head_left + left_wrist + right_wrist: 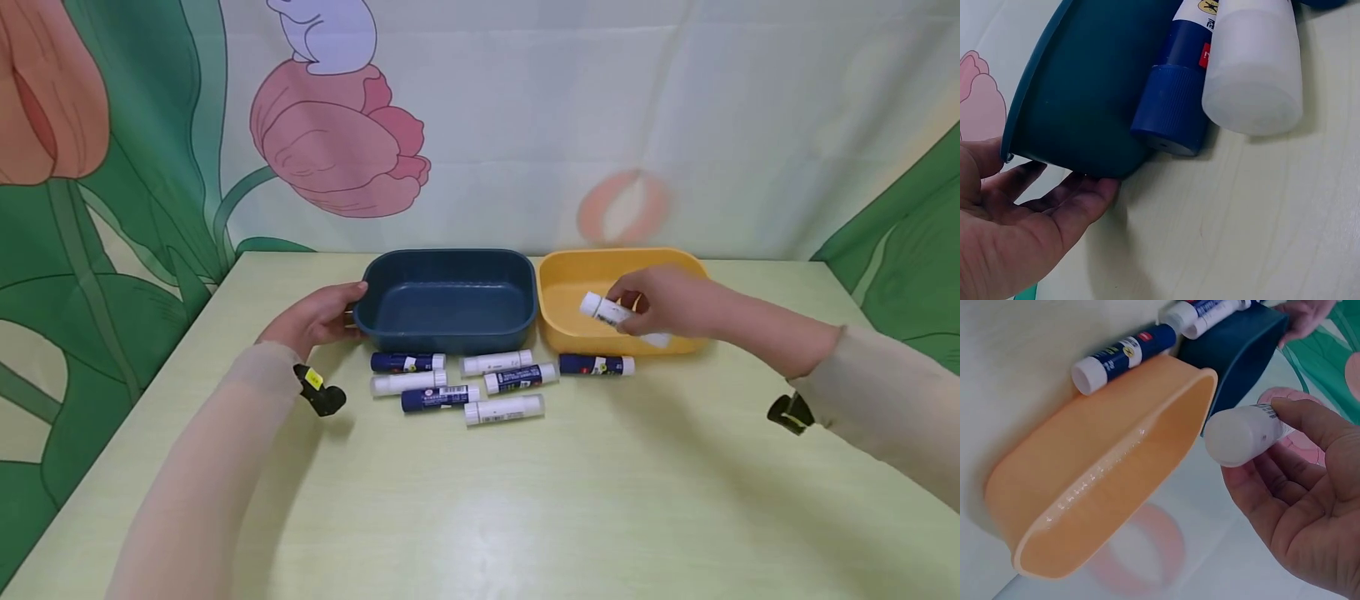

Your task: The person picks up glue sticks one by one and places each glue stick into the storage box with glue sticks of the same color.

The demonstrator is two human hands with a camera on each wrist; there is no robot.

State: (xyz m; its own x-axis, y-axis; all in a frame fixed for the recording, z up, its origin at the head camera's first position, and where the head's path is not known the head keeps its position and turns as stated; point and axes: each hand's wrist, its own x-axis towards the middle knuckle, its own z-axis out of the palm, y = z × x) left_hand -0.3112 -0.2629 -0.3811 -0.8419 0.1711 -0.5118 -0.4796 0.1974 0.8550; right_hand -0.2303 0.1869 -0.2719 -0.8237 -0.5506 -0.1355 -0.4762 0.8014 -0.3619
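My right hand (pixel 663 300) pinches a white glue stick (pixel 606 311), tilted, over the yellow bin (pixel 622 343). The right wrist view shows the end of that white glue stick (pixel 1241 434) between thumb and fingers. At the left end of the dark blue bin (pixel 450 342), my left hand (pixel 318 317) holds the edge, thumb at the rim. Seen from the left wrist, its fingers (pixel 1088 203) lie against the outer wall of the blue bin (pixel 1072 106). Both bins stand side by side, and no sticks show inside the blue one.
Several white and navy glue sticks lie in front of the blue bin, among them a white one (pixel 504 409) and a navy one (pixel 439 398). Another navy glue stick (pixel 596 365) lies before the yellow bin. Behind the table (pixel 480 500) hangs a printed curtain (pixel 510 125).
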